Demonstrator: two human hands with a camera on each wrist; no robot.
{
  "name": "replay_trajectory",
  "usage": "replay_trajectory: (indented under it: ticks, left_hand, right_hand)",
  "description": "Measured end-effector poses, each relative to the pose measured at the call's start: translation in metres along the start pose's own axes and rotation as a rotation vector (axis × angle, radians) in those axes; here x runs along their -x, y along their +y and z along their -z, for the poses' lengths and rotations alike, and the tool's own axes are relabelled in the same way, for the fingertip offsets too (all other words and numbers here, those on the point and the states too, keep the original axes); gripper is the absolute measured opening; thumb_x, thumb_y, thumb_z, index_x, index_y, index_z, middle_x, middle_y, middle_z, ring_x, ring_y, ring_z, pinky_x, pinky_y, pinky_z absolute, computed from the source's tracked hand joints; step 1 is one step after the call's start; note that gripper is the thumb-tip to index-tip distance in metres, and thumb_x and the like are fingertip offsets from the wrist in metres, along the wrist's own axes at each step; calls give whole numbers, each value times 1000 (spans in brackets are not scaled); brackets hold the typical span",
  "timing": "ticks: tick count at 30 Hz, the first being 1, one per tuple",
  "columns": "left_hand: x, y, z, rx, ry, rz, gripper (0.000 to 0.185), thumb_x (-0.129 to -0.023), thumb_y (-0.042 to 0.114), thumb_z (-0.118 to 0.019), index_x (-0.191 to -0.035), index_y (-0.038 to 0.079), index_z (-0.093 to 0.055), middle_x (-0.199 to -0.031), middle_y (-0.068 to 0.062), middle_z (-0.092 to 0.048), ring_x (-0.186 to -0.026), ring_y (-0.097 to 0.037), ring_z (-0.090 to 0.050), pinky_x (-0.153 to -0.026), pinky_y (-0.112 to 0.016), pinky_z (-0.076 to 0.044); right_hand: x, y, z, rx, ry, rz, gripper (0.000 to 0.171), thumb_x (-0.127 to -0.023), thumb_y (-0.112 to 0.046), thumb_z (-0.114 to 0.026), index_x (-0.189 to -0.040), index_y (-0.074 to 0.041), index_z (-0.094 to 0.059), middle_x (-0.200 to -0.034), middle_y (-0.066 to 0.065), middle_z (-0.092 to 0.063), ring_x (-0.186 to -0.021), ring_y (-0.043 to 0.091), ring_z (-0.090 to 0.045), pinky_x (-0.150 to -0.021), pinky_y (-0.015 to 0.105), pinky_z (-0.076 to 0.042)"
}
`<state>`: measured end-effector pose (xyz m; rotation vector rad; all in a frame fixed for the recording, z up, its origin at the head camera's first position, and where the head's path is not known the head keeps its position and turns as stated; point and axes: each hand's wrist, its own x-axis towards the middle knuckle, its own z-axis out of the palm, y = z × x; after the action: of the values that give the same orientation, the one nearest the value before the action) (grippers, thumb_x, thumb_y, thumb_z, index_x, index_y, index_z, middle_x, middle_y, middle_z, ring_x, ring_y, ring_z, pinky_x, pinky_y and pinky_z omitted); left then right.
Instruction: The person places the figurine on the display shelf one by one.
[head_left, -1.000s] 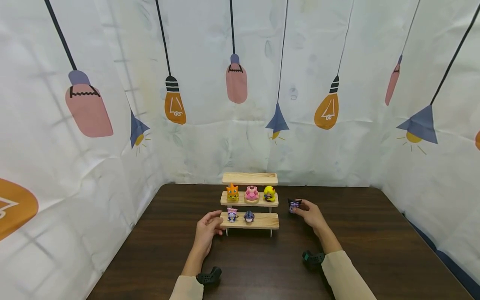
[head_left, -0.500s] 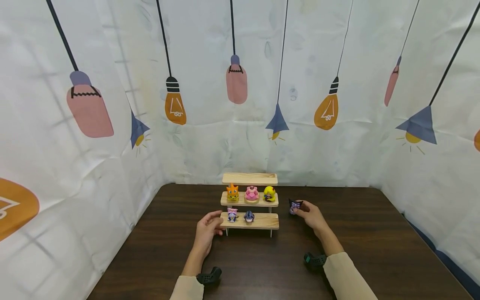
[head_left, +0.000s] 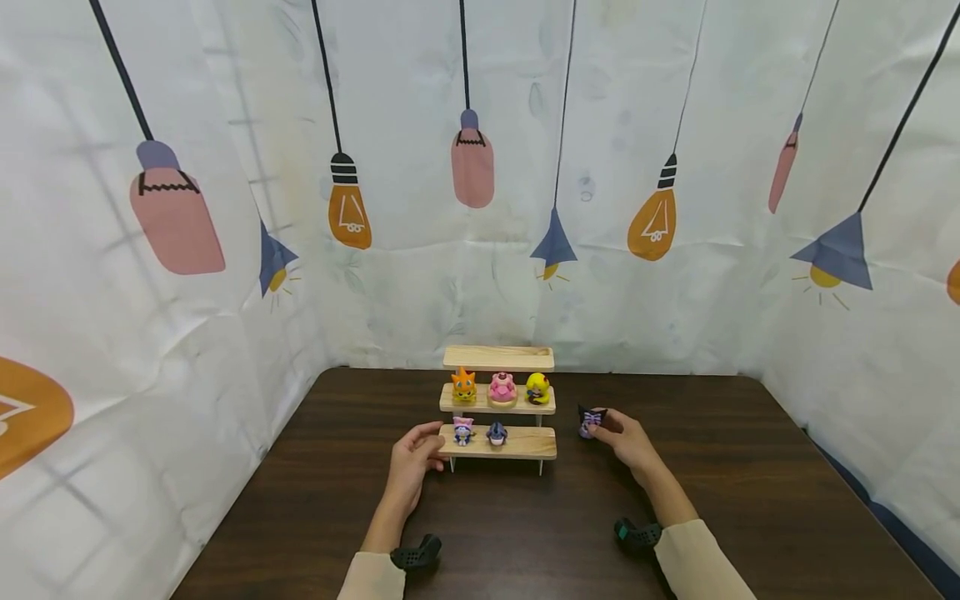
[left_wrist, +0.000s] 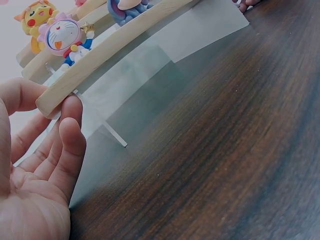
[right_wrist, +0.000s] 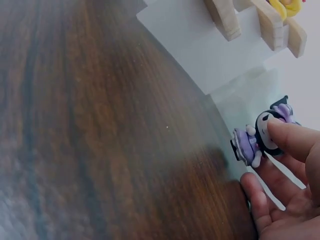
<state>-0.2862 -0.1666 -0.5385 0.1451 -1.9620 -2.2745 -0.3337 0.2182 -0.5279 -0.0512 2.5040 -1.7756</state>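
Observation:
A three-tier wooden display stand (head_left: pixel 525 444) stands on the table. My left hand (head_left: pixel 415 460) grips the left end of its lowest board, thumb and fingers around the edge (left_wrist: pixel 50 102). To the right of the stand, my right hand (head_left: pixel 630 442) pinches a small figurine (head_left: pixel 590 422) with a black pointed hood and purple outfit. The right wrist view shows the figurine (right_wrist: pixel 265 131) tipped sideways, the thumb across its head. On the lowest board are a pink-hooded cat figurine (head_left: pixel 462 431) and a blue-purple figurine (head_left: pixel 497 433).
The middle board carries an orange-eared figurine (head_left: pixel 463 386), a pink one (head_left: pixel 502 389) and a yellow one (head_left: pixel 537 388). The top board (head_left: pixel 498 358) is at the back. A dark wood table (head_left: pixel 525 533) lies under everything, with a white printed curtain (head_left: pixel 420 292) behind.
My right hand, with the figurine, has shifted slightly right and nearer to me. My left hand stays on the stand.

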Motion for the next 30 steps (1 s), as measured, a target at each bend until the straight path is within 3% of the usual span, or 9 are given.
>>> replay_trajectory:
  ticks: [6,16,30]
  left_hand:
    - [2,1,1,0,-3,3,35,-96,4,-63,-130,-4,-62,-90,-3,-71,-67,-15,-65,-57,-24,-54]
    - [1,2,-1,5,-7,-4,34,-96,4,-63,-128,-4,-63,-90,-3,-71,-66,-15,-65,-55,-24,-54]
    - [-1,0,0,15,-12,0,35,-95,3,-62,-128,-4,-63,-85,-2,-70,-65,-15,-65,-55,-24,-54]
  right_hand:
    - [2,-1,2,-14,-2,-9,42,-97,-35,-70,-128,-6,-65,-123,11,-66,-115,25,-53,-101,44,-41]
    - [4,-3,4,-17,6,16,42,-96,-34,-72,-126,-5,-65,-114,10,-67,-99,18,-61,-87,33,-54]
    - [11,-25,1,-24,-30,29,44,-95,-34,-74,-127,-6,-64,-123,13,-64,-101,17,-65,-90,35,-59]
